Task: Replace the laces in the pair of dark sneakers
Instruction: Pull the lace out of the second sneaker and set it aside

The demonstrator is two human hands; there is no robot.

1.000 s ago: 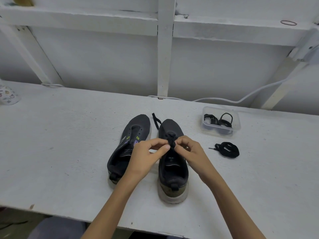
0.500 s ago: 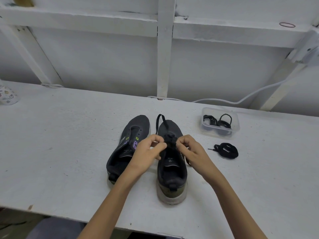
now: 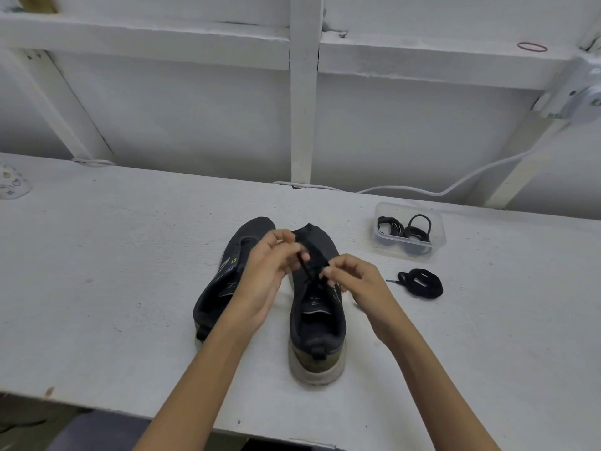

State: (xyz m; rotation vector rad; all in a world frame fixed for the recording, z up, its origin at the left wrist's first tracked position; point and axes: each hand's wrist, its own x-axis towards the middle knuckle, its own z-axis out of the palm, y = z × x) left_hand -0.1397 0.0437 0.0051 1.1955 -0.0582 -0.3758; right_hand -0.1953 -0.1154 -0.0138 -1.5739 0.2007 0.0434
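A: Head view: left hand point(image 3: 266, 275) fingers point(image 3: 286, 247) pinch the lace point(image 3: 305, 270) above the right sneaker point(image 3: 317, 323) on the counter point(image 3: 97, 288). Right hand point(image 3: 354, 281) fingers point(image 3: 331, 271) pinch it at the eyelets. We pull slack evenly and keep it flat.
B: Since 0.5 s ago, the left hand is higher and the loop past the toe is gone. Left sneaker point(image 3: 214, 297) looks unlaced.

No word, brand name or number can be read anywhere. The left sneaker point(image 3: 218, 294), just beside the right sneaker point(image 3: 317, 320), carries a pale slanted mark on its side with a small green square and a small purple one next to it, while the right sneaker's tongue bears a small pale mark, all too blurred to read. Well to the left of the right sneaker, a white cup point(image 3: 11, 187) on the table point(image 3: 97, 288) shows small printed pictures without legible lettering.
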